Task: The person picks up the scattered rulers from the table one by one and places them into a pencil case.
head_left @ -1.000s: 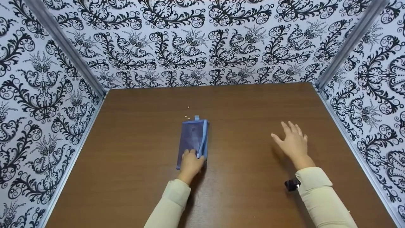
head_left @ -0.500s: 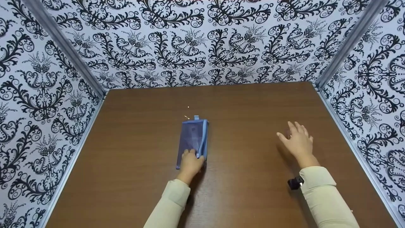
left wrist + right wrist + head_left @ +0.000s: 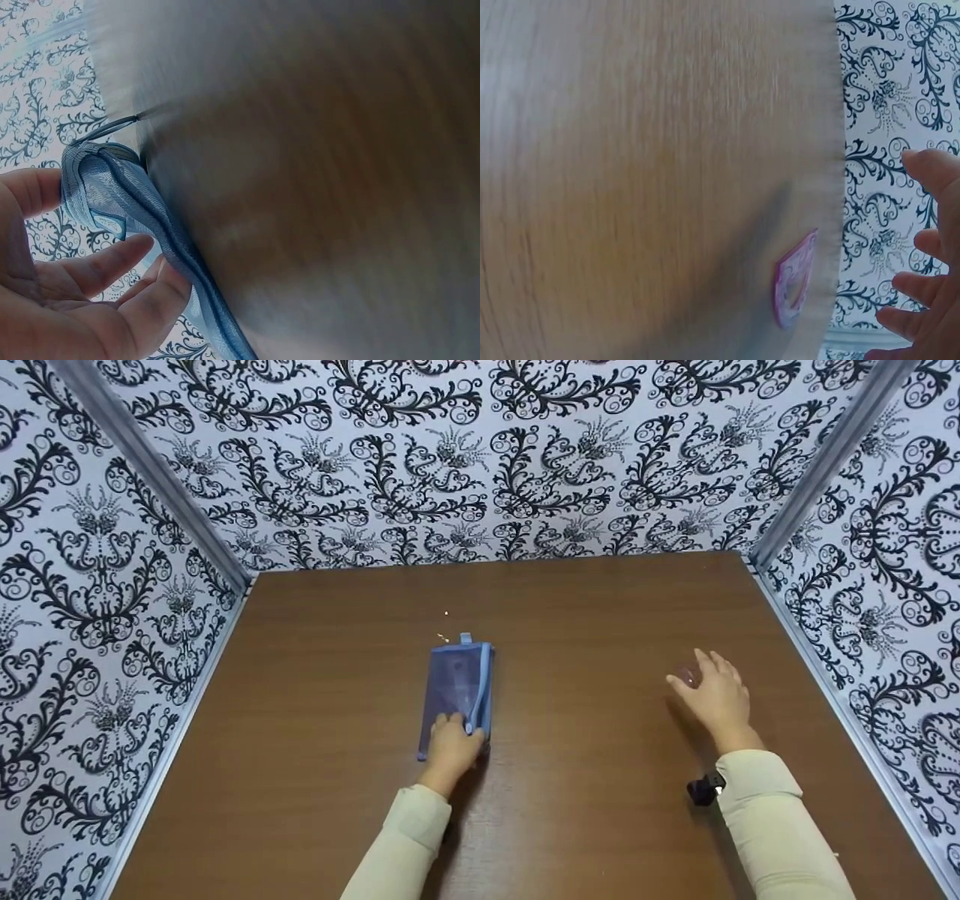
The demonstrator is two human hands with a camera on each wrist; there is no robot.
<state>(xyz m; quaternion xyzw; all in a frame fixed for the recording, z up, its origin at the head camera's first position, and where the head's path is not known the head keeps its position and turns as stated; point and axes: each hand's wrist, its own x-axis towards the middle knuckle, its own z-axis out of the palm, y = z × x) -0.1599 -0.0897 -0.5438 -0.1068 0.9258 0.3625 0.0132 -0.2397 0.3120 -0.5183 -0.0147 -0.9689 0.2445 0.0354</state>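
A blue mesh zip pouch (image 3: 454,682) lies on the brown table, its zip along the right side. My left hand (image 3: 452,744) pinches its near end between thumb and fingers; the left wrist view shows the thumb (image 3: 34,191) at one side of the pouch's end (image 3: 112,184) and fingertips (image 3: 172,281) at the other. On the right, my right hand (image 3: 716,694) hovers with spread fingers beside a small, flat, translucent pink piece (image 3: 688,675). Seen from the right wrist, this pink piece (image 3: 793,281) has a cut-out like a protractor's and lies apart from the fingers (image 3: 922,289).
Patterned black-and-white walls (image 3: 465,465) with grey corner posts (image 3: 825,457) enclose the table (image 3: 585,622) at the back and sides. Tiny bright specks (image 3: 444,637) show beyond the pouch. A dark wrist camera (image 3: 705,789) sits at the right cuff.
My right hand has shifted a little to the right, and the pink piece has come into sight beside its thumb. The left hand and the pouch have stayed in place.
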